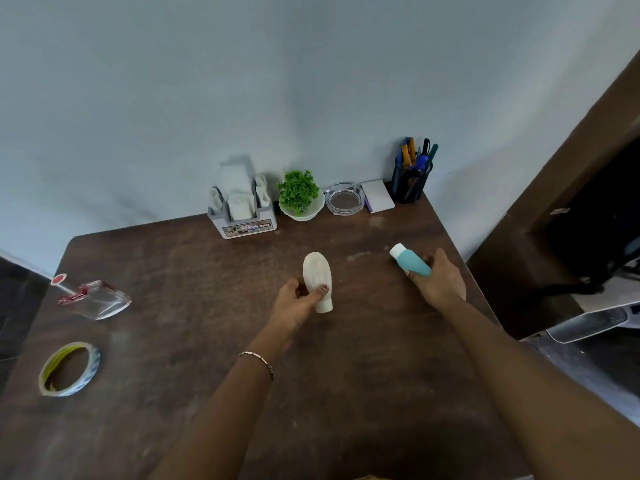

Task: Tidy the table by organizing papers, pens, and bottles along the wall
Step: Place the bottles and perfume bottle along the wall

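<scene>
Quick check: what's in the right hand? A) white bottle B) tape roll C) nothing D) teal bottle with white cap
D: the right hand holds the teal bottle, its fingers curled round it, while the left hand holds the white bottle.

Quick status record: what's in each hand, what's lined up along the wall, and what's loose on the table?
left hand: grips cream bottle
right hand: grips teal bottle, white cap pointing towards the wall
along wall, left to right: napkin holder, potted plant, glass ashtray, notepad, pen cup
loose, left side: clear glass bottle on its side; tape roll lying flat
</scene>
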Available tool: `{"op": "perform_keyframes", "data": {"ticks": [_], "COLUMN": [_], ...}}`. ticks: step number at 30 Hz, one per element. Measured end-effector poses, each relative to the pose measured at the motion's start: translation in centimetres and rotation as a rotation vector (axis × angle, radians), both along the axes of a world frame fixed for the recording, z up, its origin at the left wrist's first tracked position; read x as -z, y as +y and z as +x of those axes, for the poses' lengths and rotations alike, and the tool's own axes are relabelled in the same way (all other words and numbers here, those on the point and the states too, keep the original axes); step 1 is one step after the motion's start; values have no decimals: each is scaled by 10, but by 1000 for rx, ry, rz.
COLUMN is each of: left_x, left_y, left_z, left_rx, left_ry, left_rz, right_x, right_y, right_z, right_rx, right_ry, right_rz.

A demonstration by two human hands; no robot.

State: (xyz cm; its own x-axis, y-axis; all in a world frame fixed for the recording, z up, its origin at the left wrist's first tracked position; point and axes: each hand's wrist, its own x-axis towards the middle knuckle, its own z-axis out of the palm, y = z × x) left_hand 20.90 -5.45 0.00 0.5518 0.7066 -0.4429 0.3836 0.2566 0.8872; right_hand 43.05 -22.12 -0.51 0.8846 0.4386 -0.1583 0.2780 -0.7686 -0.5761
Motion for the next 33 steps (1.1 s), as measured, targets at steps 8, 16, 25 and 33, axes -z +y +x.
{"op": "perform_keyframes", "data": {"ticks": [8, 16, 25, 33], "left_x": [-17, -49, -85, -91], "left_y": [14, 81, 204, 286], "left_z": [-45, -135, -186, -172], "left_rx": [-200, -391, -290, -69], "left_ry": [-49, -53, 83, 258], "left_rz": [-30, 128, 376, 534], "right_x": [-29, -73, -111, -113], "right_y": [58, 169, 288, 358], "right_z": [-39, -112, -170, -181], "right_rx": [-165, -542, -761, -797], "right_ry": [92, 40, -156, -368], "right_rz": [311, 335, 265, 102]}}
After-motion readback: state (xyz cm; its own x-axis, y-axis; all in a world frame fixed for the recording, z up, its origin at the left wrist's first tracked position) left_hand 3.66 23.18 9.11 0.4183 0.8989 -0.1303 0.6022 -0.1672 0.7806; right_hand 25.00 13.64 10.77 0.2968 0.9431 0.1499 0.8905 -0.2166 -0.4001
